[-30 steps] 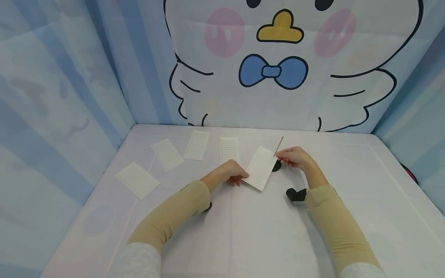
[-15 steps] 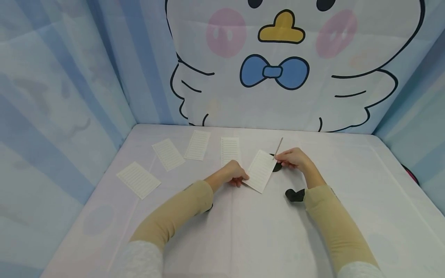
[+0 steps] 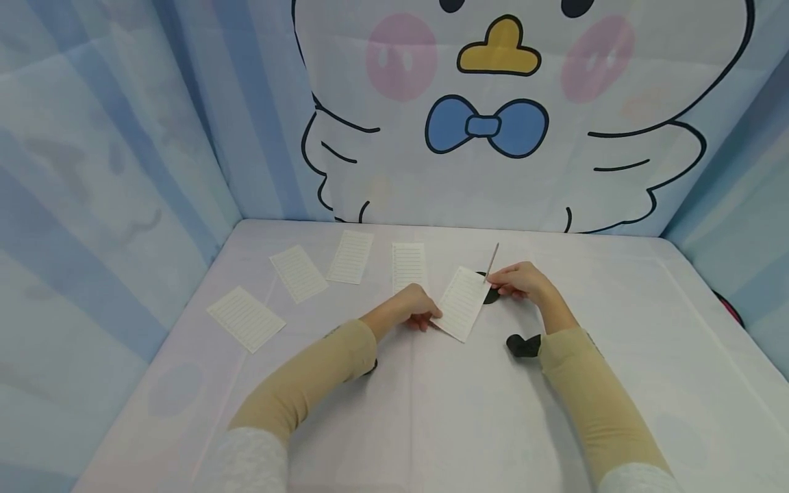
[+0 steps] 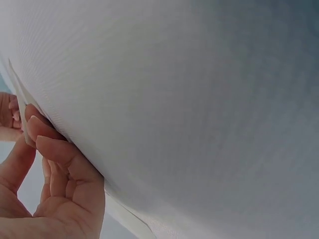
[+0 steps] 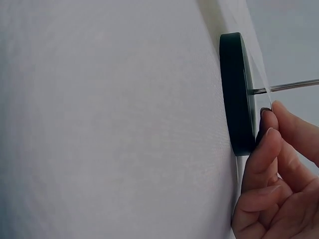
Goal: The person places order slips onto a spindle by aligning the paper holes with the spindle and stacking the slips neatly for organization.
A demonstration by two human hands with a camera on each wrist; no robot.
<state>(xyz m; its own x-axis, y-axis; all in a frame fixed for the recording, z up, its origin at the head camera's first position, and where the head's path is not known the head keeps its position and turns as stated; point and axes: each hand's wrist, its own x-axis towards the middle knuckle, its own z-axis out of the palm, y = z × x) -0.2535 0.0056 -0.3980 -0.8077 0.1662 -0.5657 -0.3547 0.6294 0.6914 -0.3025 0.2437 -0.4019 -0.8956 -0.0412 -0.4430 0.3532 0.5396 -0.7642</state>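
Note:
A lined slip of paper [image 3: 461, 307] is held between both hands, tilted above the table. My left hand [image 3: 407, 307] pinches its lower left edge between thumb and fingers. At the upper right corner, my right hand [image 3: 520, 281] pinches the paper with thumb and index finger. A receipt spike with a thin metal rod [image 3: 492, 260] and a round black base [image 5: 233, 94] stands under that corner. In the right wrist view the rod passes through the paper close to my right fingertips, with the paper just above the base. The paper covers part of the base in the head view.
Several lined slips lie spread on the white table [image 3: 394, 431]: one at the left [image 3: 246, 320], others along the back, including a slip [image 3: 407, 263] behind my left hand. A printed curtain [image 3: 481, 185] stands behind the table. A black wrist camera [image 3: 524, 346] hangs by my right cuff.
Since one second ago the paper and my right hand have moved down slightly, with more of the black base showing. Over the last half second both hands stay nearly still.

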